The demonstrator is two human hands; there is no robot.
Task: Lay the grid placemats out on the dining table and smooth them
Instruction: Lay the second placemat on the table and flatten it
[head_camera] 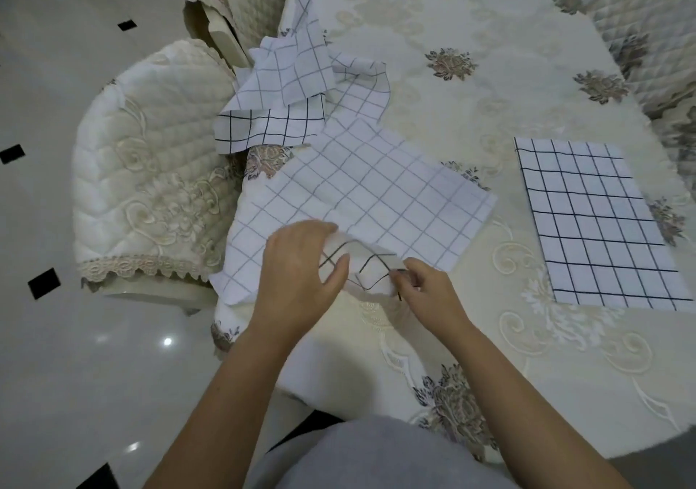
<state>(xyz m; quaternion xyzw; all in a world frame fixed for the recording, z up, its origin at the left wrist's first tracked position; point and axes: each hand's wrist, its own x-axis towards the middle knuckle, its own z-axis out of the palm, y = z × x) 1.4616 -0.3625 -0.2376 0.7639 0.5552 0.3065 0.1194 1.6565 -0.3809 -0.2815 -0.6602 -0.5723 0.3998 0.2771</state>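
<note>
The fingers (405, 275) of the right hand (433, 292) are drawn together and pinch the edge of a turned-up corner (363, 262) of cloth, thumb against fingertips. The left hand (297, 266) is on the same corner from the other side: its fingers (320, 229) curl over the top of the fold and its thumb presses in from below, so the bunched cloth sits between the two hands. The corner shows dark grid lines on white.

That corner belongs to the near placemat (376, 187), which lies with its paler, grey-lined face up. It runs away from the hands at a slant across the left edge of the desk (470, 17), and its near-left end hangs over that edge.

Beyond it, at the far-left edge, a heap of placemats (282, 85) lies crumpled, partly over the side. To the right, well apart from the hands, a flat placemat (599, 224) lies spread with its dark grid up.

A cream embroidered tablecloth (527, 338) covers the desk. A quilted chair (150, 172) stands to the left on a pale tiled floor (56, 74).
</note>
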